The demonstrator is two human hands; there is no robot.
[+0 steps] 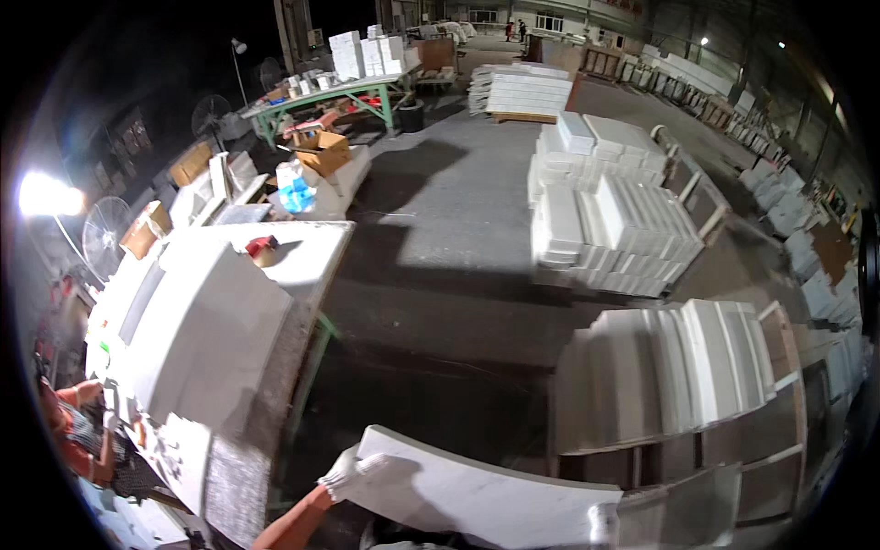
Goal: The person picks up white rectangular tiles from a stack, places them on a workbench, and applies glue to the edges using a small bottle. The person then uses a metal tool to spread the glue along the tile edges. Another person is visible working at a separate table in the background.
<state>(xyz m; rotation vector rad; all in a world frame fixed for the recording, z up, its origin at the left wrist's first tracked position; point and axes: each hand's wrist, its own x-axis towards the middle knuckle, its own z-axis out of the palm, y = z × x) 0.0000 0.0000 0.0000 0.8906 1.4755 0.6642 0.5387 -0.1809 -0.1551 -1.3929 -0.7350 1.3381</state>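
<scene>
White stone, or something much like it, forms the long slab [486,490] across the lower edge of the view, just in front of the person. The gloved left hand [346,472] is closed around its left end; a grip so near the end probably helps keep the long piece level. The right hand cannot be made out clearly: a bright patch at the slab's other end may be its glove, so its grip cannot be told.

Near that end, a wooden rack [786,352] holds pale slabs [724,357] packed on edge, seemingly so that they support one another. On the left, a broad pale panel [225,321] lies on the desk [312,246]. Beyond it sits a cardboard box [321,156], flaps open, its contents hidden, beside a blue-and-white bag [295,194], also unreadable inside.
</scene>
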